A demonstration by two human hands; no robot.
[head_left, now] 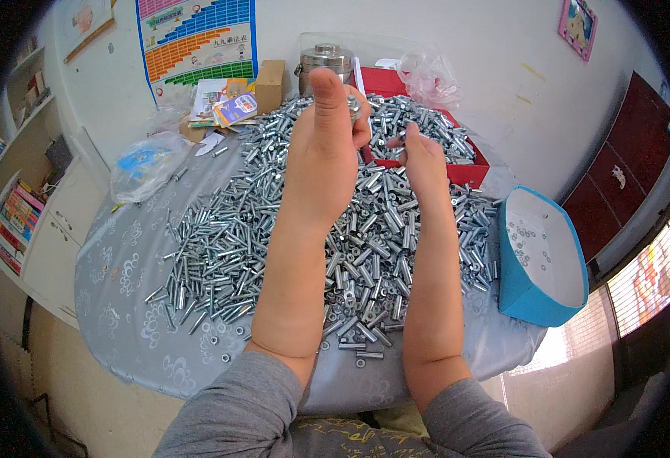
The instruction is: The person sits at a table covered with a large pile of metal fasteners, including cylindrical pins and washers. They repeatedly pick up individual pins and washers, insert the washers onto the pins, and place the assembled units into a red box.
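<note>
On the desk [117,328], a heap of metal parts [224,256] lies in the middle. To its right stands an open box [541,307] with small rings [519,233] in it. At the left lies a plastic bag [148,164]. Behind the heap, from left to right, are booklets [235,109], a carton [271,86], a canister [326,59], and a second box [468,174] which contains more parts [457,145].

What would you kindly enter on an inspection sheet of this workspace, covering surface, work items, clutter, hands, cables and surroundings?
Surface: grey patterned tablecloth, largely covered
Work items: heaped metal parts; red box holding more; blue box with scattered small rings
Clutter: plastic bags, papers, cardboard box, metal canister
Hands: left hand raised, thumb up, metal piece in curled fingers; right hand by the red box, grip unclear
Cables: nothing seen
Surroundings: wall chart, bookshelf, pink frame
</note>
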